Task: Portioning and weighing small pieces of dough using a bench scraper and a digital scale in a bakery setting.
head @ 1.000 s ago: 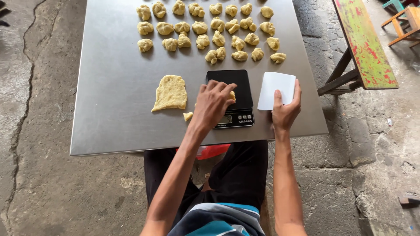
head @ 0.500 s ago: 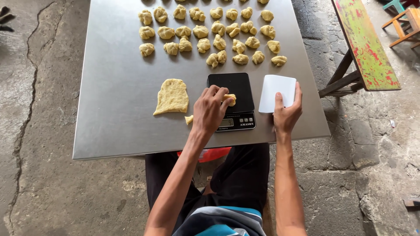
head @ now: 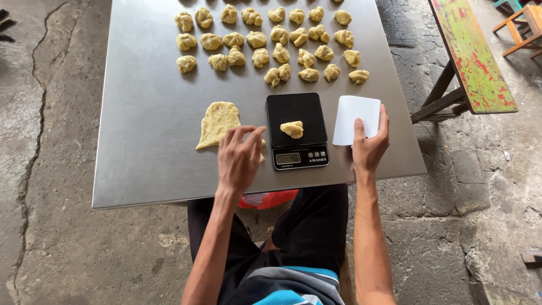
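Small dough scrap (head: 262, 150) mostly hidden behind left hand (head: 239, 160), top dough row (head: 265, 12) cropped at twelve o'clock, scale (head: 297, 131) digits too small to tell

small yellow dough lump (head: 292, 129) sits on black scale (head: 297, 131); white scraper (head: 356, 120) flat on table, flat dough slab (head: 218, 123) nearby

A metal table (head: 141, 169) stands on a cracked concrete floor (head: 51, 248). At its far side many small dough pieces (head: 257, 39) lie in rows, close to each other. To the right of the table there is a wooden bench (head: 471, 56) with worn green and red paint. Behind it, in the corner, part of a wooden chair (head: 522, 22) shows. Under the table's near edge something red (head: 268, 199) is visible.
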